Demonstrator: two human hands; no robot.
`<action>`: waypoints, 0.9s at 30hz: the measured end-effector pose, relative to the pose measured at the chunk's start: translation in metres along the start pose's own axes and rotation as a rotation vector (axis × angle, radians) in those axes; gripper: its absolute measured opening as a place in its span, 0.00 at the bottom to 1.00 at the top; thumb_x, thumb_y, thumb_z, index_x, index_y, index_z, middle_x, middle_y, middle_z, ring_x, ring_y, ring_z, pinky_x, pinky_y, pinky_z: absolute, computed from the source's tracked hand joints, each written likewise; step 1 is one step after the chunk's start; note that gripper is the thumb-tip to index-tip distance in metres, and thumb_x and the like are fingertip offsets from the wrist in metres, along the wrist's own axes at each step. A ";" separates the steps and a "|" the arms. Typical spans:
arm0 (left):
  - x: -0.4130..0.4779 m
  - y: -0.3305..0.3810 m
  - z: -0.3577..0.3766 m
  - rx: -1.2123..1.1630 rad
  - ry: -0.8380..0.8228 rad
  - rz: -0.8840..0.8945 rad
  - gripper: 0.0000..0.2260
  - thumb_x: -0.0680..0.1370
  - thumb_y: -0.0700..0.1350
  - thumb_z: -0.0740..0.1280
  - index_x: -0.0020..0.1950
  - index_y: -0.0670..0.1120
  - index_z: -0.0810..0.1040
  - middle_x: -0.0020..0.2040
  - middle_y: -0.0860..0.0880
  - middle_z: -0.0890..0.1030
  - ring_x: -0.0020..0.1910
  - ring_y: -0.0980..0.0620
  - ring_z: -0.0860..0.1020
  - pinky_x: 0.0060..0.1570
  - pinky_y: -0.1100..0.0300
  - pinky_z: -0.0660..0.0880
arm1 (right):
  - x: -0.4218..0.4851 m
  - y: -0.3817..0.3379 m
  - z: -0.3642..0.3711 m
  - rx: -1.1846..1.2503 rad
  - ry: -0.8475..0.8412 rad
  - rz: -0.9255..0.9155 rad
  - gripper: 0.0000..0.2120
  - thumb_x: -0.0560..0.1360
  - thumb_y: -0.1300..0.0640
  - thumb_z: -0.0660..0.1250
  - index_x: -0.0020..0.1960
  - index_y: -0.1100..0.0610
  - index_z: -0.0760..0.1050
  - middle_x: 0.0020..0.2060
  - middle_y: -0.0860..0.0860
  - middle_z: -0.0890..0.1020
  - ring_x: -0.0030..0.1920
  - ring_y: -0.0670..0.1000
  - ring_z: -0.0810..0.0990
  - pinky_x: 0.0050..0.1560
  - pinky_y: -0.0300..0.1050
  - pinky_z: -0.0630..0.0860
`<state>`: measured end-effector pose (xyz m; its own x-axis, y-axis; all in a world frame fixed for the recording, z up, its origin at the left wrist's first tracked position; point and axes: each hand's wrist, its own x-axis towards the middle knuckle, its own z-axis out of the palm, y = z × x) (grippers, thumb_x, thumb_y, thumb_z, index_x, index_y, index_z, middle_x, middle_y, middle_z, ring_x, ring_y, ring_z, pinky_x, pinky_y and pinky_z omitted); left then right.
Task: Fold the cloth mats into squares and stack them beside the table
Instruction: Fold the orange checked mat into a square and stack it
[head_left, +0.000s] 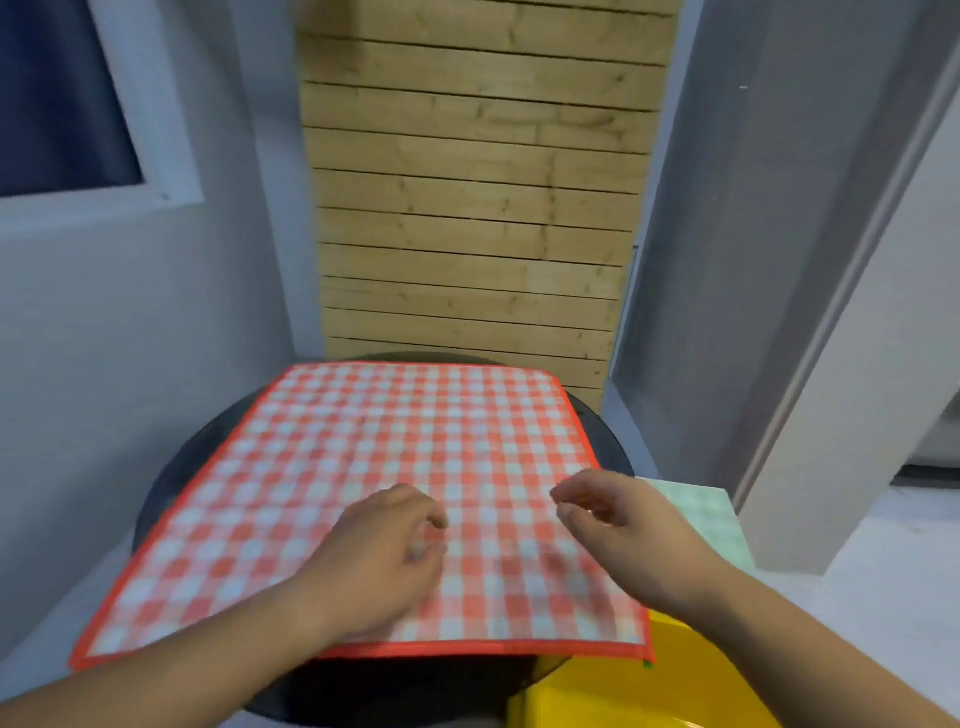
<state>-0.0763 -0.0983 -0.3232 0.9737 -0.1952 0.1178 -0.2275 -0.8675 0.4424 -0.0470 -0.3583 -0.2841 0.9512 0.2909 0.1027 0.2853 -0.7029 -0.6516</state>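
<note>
One red mat (389, 447) flat mid-frame on one table (171, 467), one green mat (711, 514) at right — left hand (379, 561), right hand (623, 525), both loosely curled, empty.

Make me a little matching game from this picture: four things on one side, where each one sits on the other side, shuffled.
Things:
1. red checked mat
2. green checked mat
3. yellow object
4. wooden slats

Places:
A. behind the dark round table
B. low right, under a mat corner
C. spread flat on the tabletop
D. right of the table, past the right hand

Pairs: 1-C, 2-D, 3-B, 4-A
</note>
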 end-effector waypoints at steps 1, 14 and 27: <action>-0.011 -0.015 -0.007 0.095 -0.016 0.026 0.18 0.75 0.63 0.56 0.59 0.59 0.77 0.56 0.66 0.72 0.57 0.64 0.71 0.64 0.61 0.70 | 0.000 -0.009 0.013 -0.014 -0.044 -0.032 0.10 0.79 0.46 0.63 0.59 0.43 0.77 0.55 0.35 0.78 0.56 0.36 0.76 0.61 0.38 0.73; -0.065 -0.076 -0.010 0.049 -0.240 0.030 0.32 0.74 0.73 0.62 0.76 0.68 0.61 0.80 0.65 0.48 0.77 0.68 0.38 0.74 0.60 0.32 | -0.010 -0.025 0.100 -0.144 -0.314 -0.254 0.18 0.68 0.36 0.73 0.55 0.38 0.76 0.62 0.27 0.63 0.63 0.25 0.56 0.60 0.22 0.58; -0.061 -0.080 -0.010 -0.045 -0.227 -0.022 0.35 0.69 0.77 0.61 0.73 0.65 0.68 0.78 0.67 0.55 0.78 0.66 0.47 0.79 0.55 0.42 | -0.015 -0.029 0.106 -0.139 -0.241 -0.279 0.08 0.73 0.40 0.70 0.49 0.42 0.82 0.57 0.27 0.68 0.64 0.30 0.60 0.62 0.32 0.69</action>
<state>-0.1179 -0.0123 -0.3569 0.9559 -0.2784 -0.0932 -0.2012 -0.8524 0.4826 -0.0824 -0.2733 -0.3467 0.7850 0.6153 0.0712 0.5575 -0.6519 -0.5140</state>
